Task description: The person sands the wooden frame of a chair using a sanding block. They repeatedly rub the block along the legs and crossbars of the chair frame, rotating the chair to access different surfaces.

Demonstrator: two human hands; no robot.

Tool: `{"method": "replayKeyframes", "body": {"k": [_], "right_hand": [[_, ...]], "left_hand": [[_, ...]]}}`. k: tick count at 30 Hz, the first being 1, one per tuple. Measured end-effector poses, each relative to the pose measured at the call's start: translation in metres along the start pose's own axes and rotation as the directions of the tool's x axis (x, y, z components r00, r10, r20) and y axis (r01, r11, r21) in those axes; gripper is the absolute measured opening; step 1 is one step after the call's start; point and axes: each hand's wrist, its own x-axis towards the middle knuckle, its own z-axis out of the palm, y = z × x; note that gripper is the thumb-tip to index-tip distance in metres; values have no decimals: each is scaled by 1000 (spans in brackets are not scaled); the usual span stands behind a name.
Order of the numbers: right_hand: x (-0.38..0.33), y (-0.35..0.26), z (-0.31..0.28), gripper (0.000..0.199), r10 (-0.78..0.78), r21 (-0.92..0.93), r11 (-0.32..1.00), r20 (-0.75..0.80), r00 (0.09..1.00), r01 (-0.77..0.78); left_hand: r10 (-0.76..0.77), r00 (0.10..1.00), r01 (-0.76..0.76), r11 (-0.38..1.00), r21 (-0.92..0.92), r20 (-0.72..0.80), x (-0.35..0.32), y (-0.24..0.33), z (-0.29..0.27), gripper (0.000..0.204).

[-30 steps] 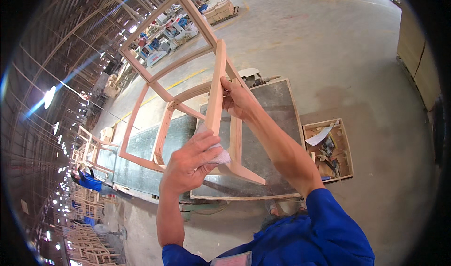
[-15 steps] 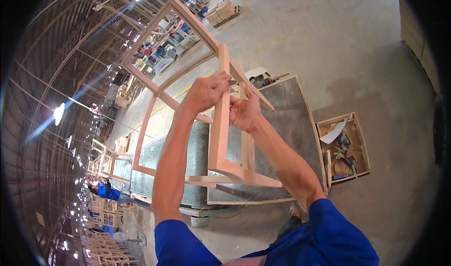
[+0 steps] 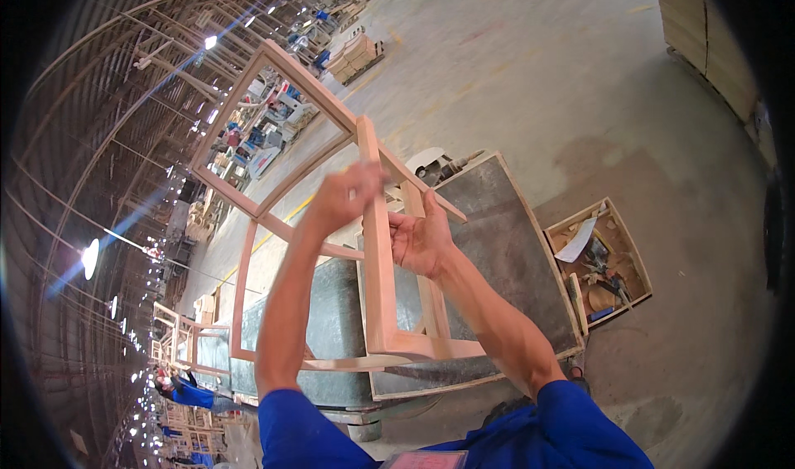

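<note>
A bare light-wood chair frame (image 3: 378, 278) leans over the dark-topped workbench, its open rectangular back (image 3: 273, 121) pointing to the far left. My left hand (image 3: 339, 200) is closed at the upper part of the near rail and smeared by motion. Whatever its fingers pinch is too blurred to make out. On the right of the same rail, my right hand (image 3: 422, 237) has its palm showing and its thumb up. Its fingers curl against the rail and pass partly behind it, so their tips are hidden.
Right of the workbench (image 3: 530, 245) stands a shallow wooden box (image 3: 638, 258) of tools and scraps. A power tool (image 3: 439, 169) lies at the bench's far edge. Other chair frames (image 3: 186, 336) and a person in blue (image 3: 190, 393) are at the left. Stacked wood (image 3: 352, 59) stands farther off.
My view has shifted, so the chair frame appears lower and farther left. The left hand, earlier pinching a small dark piece over the rail, is now blurred on the rail's left side.
</note>
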Motion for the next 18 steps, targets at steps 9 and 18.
{"method": "replayKeyframes", "body": {"k": [9, 18], "right_hand": [[-11, -13, 12, 116, -94, -68, 994, -122, 988, 86], [11, 6, 33, 67, -231, -761, 648, -173, 958, 19]], "left_hand": [[75, 995, -80, 994, -69, -71, -27, 20, 22, 27], [-233, 822, -3, 911, -413, -520, -199, 162, 83, 37]]}}
